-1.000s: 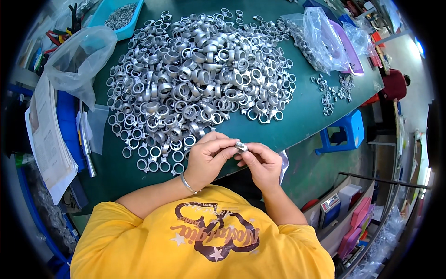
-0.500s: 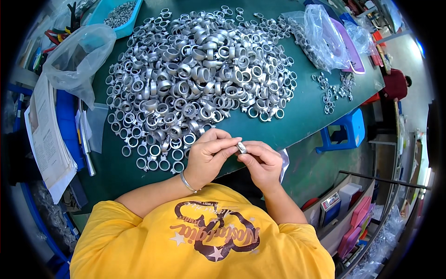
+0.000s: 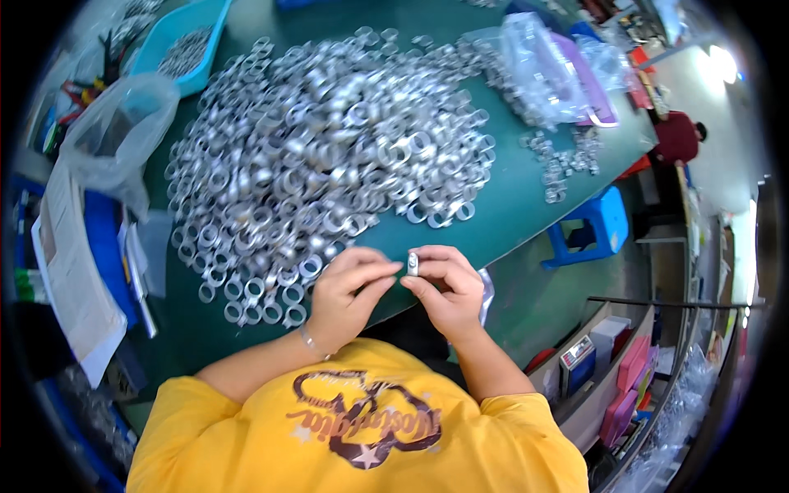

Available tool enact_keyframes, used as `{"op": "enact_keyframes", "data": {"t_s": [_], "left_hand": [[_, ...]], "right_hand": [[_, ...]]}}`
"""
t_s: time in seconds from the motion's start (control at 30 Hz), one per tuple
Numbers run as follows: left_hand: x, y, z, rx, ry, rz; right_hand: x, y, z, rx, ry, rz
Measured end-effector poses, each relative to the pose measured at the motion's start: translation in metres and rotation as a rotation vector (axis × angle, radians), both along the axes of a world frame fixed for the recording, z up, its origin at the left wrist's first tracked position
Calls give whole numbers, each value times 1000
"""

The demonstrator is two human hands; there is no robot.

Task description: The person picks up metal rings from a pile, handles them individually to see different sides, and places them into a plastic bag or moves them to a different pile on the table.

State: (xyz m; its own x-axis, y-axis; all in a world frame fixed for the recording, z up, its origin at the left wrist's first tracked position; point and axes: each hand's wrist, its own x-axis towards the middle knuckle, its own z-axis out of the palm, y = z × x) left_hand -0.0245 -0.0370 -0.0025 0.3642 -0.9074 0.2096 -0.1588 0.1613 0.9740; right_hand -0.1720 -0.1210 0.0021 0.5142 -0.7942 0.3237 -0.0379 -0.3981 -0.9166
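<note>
A small silver metal ring (image 3: 412,263) sits pinched between the left hand (image 3: 349,292) and right hand (image 3: 444,287) (fingertips meeting). Beyond them, a heap of silver metal rings (image 3: 320,156) covers the green table (image 3: 509,205).

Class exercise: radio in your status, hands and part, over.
Left hand and right hand pinch one small metal ring. Ring pile beyond on green table. Nothing blocking.

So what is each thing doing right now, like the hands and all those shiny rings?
Left hand: pinching the small metal ring.
Right hand: pinching the same ring.
Small metal ring: held between both hands, above the table edge.
Ring pile: heaped loose on the green table.
Blue tray: holding metal parts.
Clear bag: open, slumped.
</note>
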Motion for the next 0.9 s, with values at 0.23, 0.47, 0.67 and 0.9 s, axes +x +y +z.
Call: {"op": "enact_keyframes", "data": {"t_s": [0.23,0.47,0.67,0.9], "left_hand": [[-2,0,-2,4,319,-65],[0,0,-7,3,363,-40],[3,1,-10,3,366,-68],[1,0,-5,12,444,-63]], "right_hand": [[-21,-156,81,199,-258,-444],[-13,-151,46,93,-79,-324],[26,-62,9,-325,511,-187],[17,-44,14,-150,304,-43]]}}
